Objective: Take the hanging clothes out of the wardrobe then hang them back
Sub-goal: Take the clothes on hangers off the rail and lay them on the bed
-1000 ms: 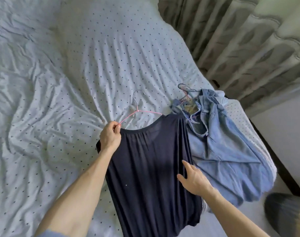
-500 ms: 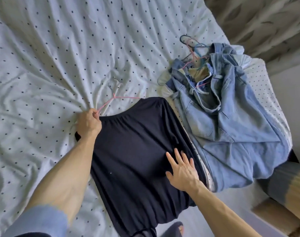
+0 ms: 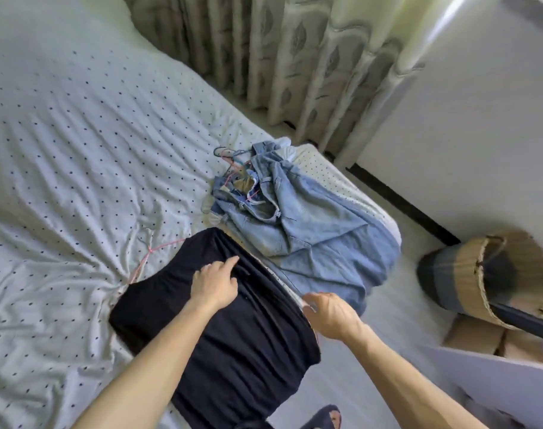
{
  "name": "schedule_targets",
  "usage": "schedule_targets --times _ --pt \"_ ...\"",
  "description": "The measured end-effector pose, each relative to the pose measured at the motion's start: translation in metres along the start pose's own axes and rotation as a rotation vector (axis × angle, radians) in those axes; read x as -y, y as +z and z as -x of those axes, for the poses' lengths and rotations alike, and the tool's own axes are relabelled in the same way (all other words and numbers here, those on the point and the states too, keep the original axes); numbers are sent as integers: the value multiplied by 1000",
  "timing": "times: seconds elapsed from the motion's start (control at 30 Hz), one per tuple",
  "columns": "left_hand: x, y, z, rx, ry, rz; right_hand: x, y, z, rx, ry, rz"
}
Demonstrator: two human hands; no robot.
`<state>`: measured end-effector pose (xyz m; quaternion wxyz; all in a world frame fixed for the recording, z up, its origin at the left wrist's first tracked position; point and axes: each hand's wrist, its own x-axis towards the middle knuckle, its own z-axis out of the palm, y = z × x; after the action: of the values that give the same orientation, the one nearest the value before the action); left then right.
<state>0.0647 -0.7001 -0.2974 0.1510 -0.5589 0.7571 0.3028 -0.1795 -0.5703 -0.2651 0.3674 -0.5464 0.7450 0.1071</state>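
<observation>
1. The dark garment [image 3: 233,335] lies flat on the dotted bed sheet [image 3: 78,150] with its lower part hanging over the bed's edge. Its pink hanger [image 3: 149,252] pokes out at the top left, and the denim pile [image 3: 298,230] lies touching it on the right.
2. Your left hand [image 3: 214,286] rests on the dark cloth with fingers loosely straight, grasping nothing. Use that flat palm to smooth, not to drag, or the neckline may slip off the hanger.
3. Your right hand [image 3: 330,314] sits at the garment's right edge with fingers curled down. Whether it pinches cloth cannot be told from here. If it does, let go only once the edge lies flat and off the denim.
4. Judging by the overhang, slide the garment a little up the bed so its own weight does not pull it to the floor.
5. Leave the pink hook lying free on the sheet, apart from the tangle of other hangers [image 3: 229,156], so that you can lift it cleanly when hanging back
</observation>
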Motion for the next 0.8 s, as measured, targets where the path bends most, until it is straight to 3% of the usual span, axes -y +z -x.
schedule_targets --times 0.13,0.3,0.47,0.63,0.8 --pt "-148 2 29 56 359 -239 -78 -55 73 -136 92 -116" --pt "-341 23 77 9 745 -396 -206 -84 210 -512 195 -295" --pt "-512 57 163 -11 1120 -460 -322 -61 354 -888 441 -424" --pt "-644 105 259 138 1437 -367 -408 -19 470 -1186 739 -570" --pt "-745 152 319 172 1658 -416 -452 19 564 -1326 973 -578"
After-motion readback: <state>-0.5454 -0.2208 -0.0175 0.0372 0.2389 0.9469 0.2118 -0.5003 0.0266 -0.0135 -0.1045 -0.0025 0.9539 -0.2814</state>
